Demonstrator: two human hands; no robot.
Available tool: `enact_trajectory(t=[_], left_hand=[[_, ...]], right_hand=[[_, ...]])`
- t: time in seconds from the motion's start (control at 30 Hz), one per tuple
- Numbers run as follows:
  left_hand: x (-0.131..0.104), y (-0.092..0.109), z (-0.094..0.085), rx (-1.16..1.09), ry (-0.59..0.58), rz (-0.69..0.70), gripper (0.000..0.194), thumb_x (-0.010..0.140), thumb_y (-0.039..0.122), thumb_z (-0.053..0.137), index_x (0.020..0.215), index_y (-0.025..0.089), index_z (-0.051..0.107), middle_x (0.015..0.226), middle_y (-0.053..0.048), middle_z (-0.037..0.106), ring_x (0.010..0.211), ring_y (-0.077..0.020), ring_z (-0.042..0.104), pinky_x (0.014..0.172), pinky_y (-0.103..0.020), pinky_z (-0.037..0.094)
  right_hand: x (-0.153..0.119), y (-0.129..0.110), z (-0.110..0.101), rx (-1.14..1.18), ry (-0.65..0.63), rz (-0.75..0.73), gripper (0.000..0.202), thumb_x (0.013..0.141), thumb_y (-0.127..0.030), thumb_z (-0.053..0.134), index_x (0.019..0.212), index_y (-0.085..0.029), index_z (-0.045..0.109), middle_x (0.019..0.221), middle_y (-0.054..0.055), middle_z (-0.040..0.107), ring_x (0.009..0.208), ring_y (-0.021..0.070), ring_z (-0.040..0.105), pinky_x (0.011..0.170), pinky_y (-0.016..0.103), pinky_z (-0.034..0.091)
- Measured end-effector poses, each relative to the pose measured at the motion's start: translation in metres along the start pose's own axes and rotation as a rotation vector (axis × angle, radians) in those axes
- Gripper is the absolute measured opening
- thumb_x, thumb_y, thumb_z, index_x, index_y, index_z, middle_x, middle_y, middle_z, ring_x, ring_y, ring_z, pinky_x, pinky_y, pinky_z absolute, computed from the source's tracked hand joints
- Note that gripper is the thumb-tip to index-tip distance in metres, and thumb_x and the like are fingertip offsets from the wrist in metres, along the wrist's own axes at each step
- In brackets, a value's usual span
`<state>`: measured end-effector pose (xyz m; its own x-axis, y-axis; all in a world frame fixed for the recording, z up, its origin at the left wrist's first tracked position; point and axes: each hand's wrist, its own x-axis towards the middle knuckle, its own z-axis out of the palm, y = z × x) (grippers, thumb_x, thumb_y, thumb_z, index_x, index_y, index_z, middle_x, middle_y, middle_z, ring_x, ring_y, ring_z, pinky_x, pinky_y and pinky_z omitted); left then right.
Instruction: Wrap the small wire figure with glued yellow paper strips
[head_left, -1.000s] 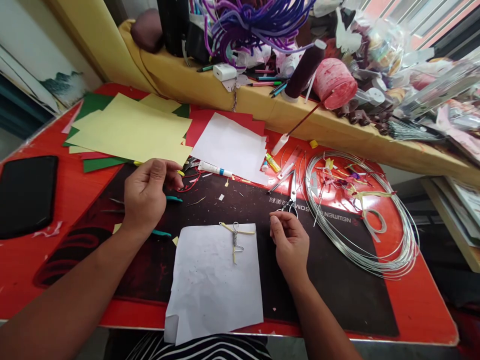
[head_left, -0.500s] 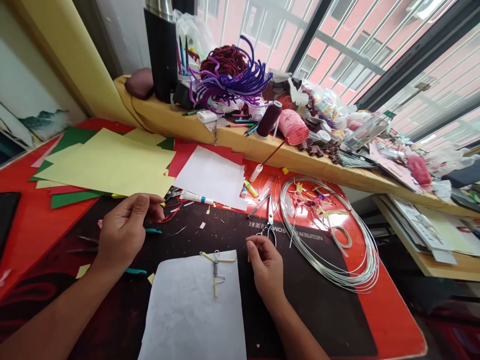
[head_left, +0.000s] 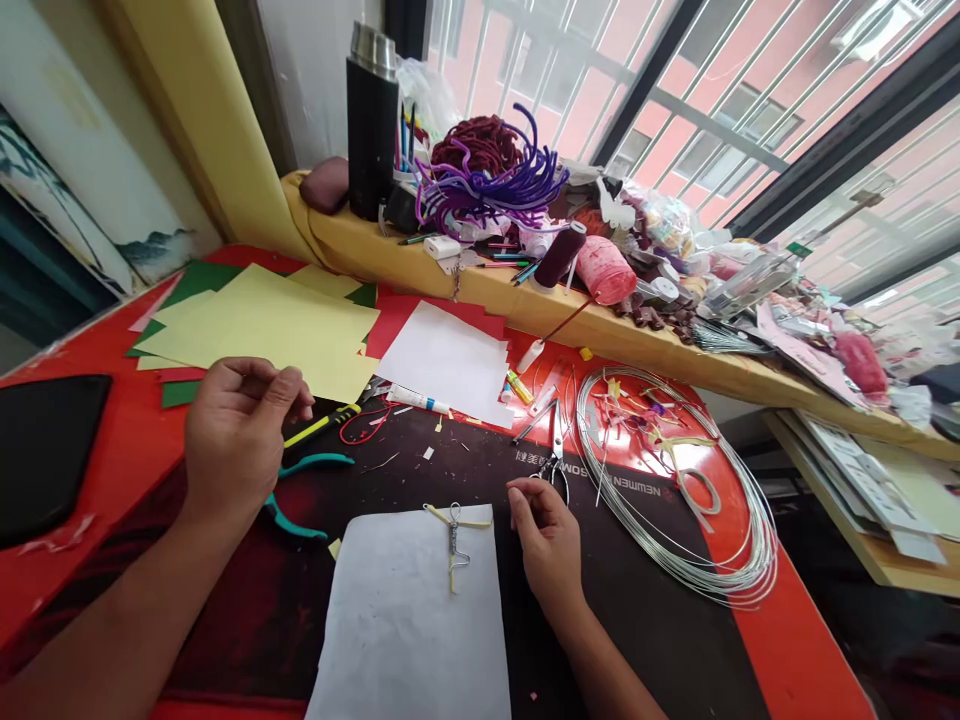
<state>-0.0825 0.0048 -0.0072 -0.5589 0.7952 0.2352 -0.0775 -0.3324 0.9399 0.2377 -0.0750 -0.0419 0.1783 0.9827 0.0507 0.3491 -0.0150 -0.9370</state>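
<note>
My left hand [head_left: 244, 430] hovers over the left of the dark mat, fingers curled and thumb pressed to them; whatever the pinch holds is too small or hidden. Under and beside it are teal-handled pliers [head_left: 300, 522] and a yellow-and-black cutter [head_left: 322, 427]. A white sheet [head_left: 409, 620] lies in front of me. On its top end rests a small twisted wire figure [head_left: 454, 540] with pale yellow wrapped limbs. Right of the sheet is my right hand [head_left: 551, 535], closed with fingertips together, their contents not visible. Scissors [head_left: 556, 450] lie just beyond it.
A large wire coil [head_left: 675, 560] lies on the right, with paper scraps inside it. Yellow paper [head_left: 262, 320] and white paper [head_left: 446, 355] are spread at the back. The crowded sill holds a black flask [head_left: 371, 130] and purple pipe cleaners [head_left: 487, 190].
The camera view has shifted, so the scene sits farther right. My left hand has moved left relative to the table and turned, uncovering the cutter and more of the pliers. My right hand barely moves.
</note>
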Motion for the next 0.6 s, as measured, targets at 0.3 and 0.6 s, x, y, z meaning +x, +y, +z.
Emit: enact_trajectory(t=[0.3,0.6], left_hand=[[0.007,0.021,-0.013,0.184,0.069,0.009,0.024,0.078,0.031,0.085,0.082,0.019,0.065,0.067,0.001,0.069,0.061,-0.0124,0.064,0.058,-0.022,0.053],[0.007,0.022,-0.015,0.244,0.042,-0.042,0.021,0.077,0.030,0.086,0.082,0.019,0.069,0.067,0.001,0.070,0.061,-0.0130,0.064,0.059,-0.022,0.052]], right_hand=[[-0.001,0.000,0.001,-0.050,0.020,-0.015,0.031,0.095,-0.049,0.070,0.095,-0.020,0.076,0.067,0.001,0.064,0.057,0.0177,0.058,0.054,0.027,0.048],[-0.001,-0.006,0.002,-0.044,0.015,-0.027,0.031,0.094,-0.050,0.071,0.094,-0.020,0.076,0.064,0.000,0.062,0.056,0.0179,0.058,0.052,0.027,0.049]])
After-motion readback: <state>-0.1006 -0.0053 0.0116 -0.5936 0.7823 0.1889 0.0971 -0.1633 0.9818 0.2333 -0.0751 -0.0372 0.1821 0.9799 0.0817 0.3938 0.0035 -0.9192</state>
